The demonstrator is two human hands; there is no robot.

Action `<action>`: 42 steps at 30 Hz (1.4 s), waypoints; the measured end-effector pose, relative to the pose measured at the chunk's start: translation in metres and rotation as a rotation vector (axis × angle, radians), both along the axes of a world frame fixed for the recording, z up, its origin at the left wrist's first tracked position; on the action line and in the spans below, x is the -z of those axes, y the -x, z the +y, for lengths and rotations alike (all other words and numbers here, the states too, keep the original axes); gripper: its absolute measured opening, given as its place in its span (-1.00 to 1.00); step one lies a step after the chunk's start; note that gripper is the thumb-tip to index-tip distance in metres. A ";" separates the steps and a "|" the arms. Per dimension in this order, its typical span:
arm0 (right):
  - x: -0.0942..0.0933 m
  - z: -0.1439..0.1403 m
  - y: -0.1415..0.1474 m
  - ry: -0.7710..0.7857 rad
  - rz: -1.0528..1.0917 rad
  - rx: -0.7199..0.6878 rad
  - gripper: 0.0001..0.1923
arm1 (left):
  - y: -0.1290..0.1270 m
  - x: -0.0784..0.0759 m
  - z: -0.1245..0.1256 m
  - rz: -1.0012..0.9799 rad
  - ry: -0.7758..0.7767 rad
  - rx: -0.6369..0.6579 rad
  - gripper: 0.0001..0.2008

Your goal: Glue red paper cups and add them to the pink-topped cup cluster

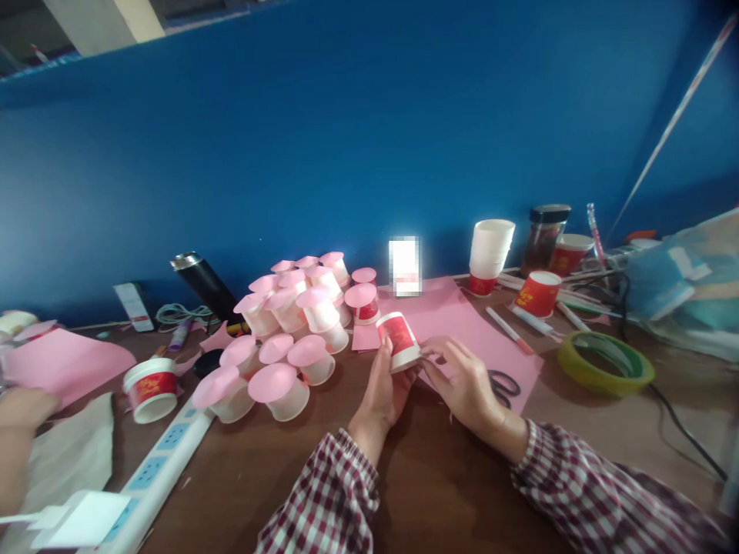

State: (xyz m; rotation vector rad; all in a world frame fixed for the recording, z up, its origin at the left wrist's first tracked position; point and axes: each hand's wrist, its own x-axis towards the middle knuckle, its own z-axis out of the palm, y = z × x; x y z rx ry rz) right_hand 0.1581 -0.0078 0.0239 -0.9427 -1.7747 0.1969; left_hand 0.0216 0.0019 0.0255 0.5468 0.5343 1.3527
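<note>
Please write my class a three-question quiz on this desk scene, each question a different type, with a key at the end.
1. Multiple choice: what does the wearer's left hand hold?
a) a flask
b) a paper cup
c) a marker

2. True or false: in the picture, the tape roll lies to the right of the power strip.

3. Fill in the missing colour: the clustered cups carry ____ tops.

Key: 1 b; 2 true; 3 pink.
</note>
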 end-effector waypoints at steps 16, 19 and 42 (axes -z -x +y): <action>-0.002 -0.001 -0.004 -0.084 -0.058 -0.064 -0.87 | -0.001 0.000 -0.002 0.006 0.039 0.049 -0.61; -0.003 -0.002 -0.002 -0.064 -0.061 -0.066 -0.87 | 0.000 -0.001 -0.001 -0.023 0.089 0.032 -0.64; -0.003 0.011 -0.005 0.242 0.005 -0.062 -0.87 | 0.015 -0.009 0.007 -0.059 0.111 -0.053 -0.69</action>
